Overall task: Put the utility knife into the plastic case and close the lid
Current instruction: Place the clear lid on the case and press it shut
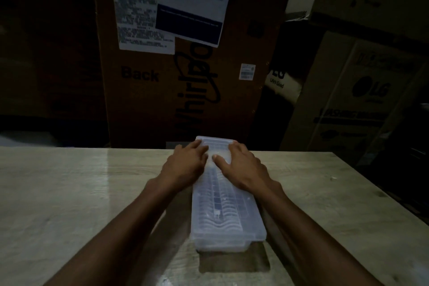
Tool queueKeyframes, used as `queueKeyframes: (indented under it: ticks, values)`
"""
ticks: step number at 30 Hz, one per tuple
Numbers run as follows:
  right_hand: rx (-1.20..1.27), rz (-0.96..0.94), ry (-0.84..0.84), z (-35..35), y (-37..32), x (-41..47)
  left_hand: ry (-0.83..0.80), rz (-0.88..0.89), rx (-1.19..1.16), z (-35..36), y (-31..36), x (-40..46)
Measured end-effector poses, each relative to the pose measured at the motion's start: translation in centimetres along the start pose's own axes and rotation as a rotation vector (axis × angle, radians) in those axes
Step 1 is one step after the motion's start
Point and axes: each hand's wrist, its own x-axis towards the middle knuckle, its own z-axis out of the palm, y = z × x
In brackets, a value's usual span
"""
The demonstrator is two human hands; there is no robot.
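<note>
Dim storage room, with a pale wood-grain surface [69,193] running across the lower half of the view. On it lies a long translucent plastic case [226,211], lengthwise away from the person, its far end reaching the surface's back edge. The ribbed lid [232,202] lies down over the case. Through the lid a dark, narrow shape shows along the middle, which looks like the knife [217,195], though the plastic blurs it.

Both hands rest on the far half of the lid. The left hand [185,165] lies flat on the lid's left edge, fingers [196,146] spread and extended, gripping nothing. The right hand [242,165] lies on the right side, palm down, thumb stretched toward the lid's centre, fingers likewise open and pressing on the plastic.

Behind the surface stands a tall cardboard box [144,90] printed "Back", with paper labels [139,23] stuck on. More boxes [359,100] stand at the right.
</note>
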Motion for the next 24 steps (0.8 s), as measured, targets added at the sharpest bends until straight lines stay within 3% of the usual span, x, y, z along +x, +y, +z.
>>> queueKeyframes:
  ticks: [3,11,18,24]
  values:
    - [0.011,0.007,0.016,0.1,0.0,0.0,0.022,-0.022,0.161,-0.2,2.1,-2.5]
    - [0.068,-0.006,0.063,0.1,0.1,-0.3,0.037,-0.008,0.125,1.0,4.8,-8.2]
    - [-0.186,-0.136,0.258,-0.6,-0.8,-2.2,0.071,-0.043,0.129,0.5,5.2,-8.4]
    - [-0.044,-0.069,0.031,-0.1,-1.0,-5.5,0.088,-0.059,0.109,0.5,5.1,-8.3]
